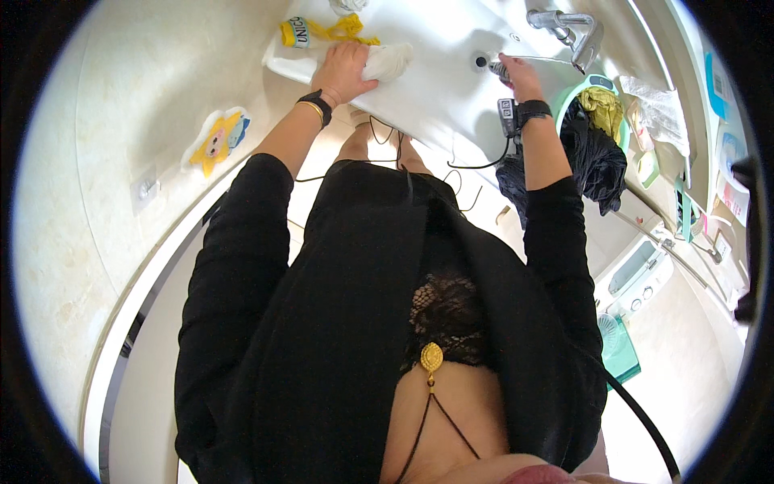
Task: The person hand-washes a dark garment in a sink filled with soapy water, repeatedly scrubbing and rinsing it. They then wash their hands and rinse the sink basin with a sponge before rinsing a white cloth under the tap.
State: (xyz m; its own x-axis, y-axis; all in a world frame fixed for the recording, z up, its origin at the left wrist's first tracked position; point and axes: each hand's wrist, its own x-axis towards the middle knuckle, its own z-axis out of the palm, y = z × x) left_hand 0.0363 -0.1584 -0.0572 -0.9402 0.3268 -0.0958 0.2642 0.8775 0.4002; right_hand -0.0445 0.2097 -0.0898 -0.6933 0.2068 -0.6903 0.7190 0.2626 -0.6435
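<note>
My left hand rests at the left side of the white sink, its fingers around a white cloth bundle. Just beyond it lies a yellow cloth with a lettered band. My right hand is near the drain hole, its fingertips closed on a small grey cloth item. Part of that item is hidden by the fingers. A chrome faucet stands beyond my right hand. Another whitish cloth shows at the top edge.
A mint-green basin at the right holds black clothing and an olive-yellow cloth. Black cables hang below the sink's front edge. Farther right are a white twin-tub washing machine and a green stool-like item.
</note>
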